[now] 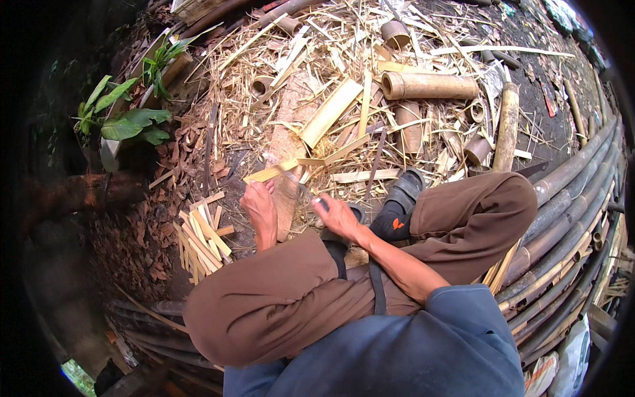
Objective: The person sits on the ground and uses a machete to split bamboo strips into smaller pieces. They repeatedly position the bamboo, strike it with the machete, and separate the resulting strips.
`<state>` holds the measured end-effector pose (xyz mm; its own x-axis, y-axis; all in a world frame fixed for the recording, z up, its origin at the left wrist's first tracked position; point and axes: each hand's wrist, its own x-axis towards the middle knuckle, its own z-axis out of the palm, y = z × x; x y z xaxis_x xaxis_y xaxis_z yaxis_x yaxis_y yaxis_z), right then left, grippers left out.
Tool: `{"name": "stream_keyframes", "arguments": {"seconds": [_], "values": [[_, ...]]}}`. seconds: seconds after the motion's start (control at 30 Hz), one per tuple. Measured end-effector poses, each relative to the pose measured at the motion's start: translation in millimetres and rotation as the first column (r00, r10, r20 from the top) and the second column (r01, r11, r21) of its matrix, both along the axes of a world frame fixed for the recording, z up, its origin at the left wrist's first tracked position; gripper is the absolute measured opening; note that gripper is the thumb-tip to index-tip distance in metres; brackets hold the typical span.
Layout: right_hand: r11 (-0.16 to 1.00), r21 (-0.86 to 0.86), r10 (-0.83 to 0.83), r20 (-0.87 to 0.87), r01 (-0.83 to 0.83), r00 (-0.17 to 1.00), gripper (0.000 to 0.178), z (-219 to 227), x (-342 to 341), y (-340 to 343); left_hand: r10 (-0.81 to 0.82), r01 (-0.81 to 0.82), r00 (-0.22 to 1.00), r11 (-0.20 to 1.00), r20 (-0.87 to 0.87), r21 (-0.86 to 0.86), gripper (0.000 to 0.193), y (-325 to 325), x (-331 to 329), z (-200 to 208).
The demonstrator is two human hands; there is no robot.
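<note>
My left hand point(260, 206) is closed on one end of a flat, pale bamboo strip point(268, 173), just above a worn wooden plank point(287, 206). In my right hand point(338, 218) is the handle of a knife, its fingers wrapped round it. The knife's narrow blade point(299, 184) points up and left and meets the strip, slightly blurred. Beyond the blade another bamboo piece point(345, 149) slants away; whether it is joined to the strip I cannot tell. A wider split bamboo slat point(332, 112) lies farther off on the shavings.
Cut bamboo strips point(204, 237) are heaped left of my left knee. Bamboo shavings point(337, 40) cover the ground ahead, with a thick bamboo tube point(433, 86) and shorter sections among them. Long bamboo poles point(562, 192) lie along the right. A leafy plant point(126, 122) grows at left.
</note>
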<state>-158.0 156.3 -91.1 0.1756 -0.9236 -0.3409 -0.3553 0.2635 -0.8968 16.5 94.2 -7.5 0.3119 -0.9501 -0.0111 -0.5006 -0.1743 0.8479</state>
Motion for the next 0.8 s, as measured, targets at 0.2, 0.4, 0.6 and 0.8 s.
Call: {"name": "stream_keyframes", "arguments": {"seconds": [0.2, 0.4, 0.6, 0.8], "values": [[0.978, -0.166, 0.113, -0.090, -0.127, 0.990, 0.045, 15, 8, 6, 0.068, -0.068, 0.997, 0.998, -0.041, 0.010, 0.046, 10, 10, -8], [0.991, -0.126, 0.040, -0.077, -0.050, 0.996, 0.036, 0, 2, 9, 0.029, -0.033, 0.994, 0.999, -0.107, -0.036, 0.047, 7, 11, -13], [1.000, -0.019, -0.009, -0.206, 0.005, 0.979, 0.037, -12, -8, 11, 0.017, -0.018, 0.997, 1.000, -0.074, -0.008, 0.048, 10, -3, -8], [0.998, 0.065, -0.002, -0.159, 0.012, 0.987, 0.045, -17, -12, 15, 0.053, -0.060, 0.990, 0.997, -0.132, -0.053, 0.049, 11, 9, -17]]}}
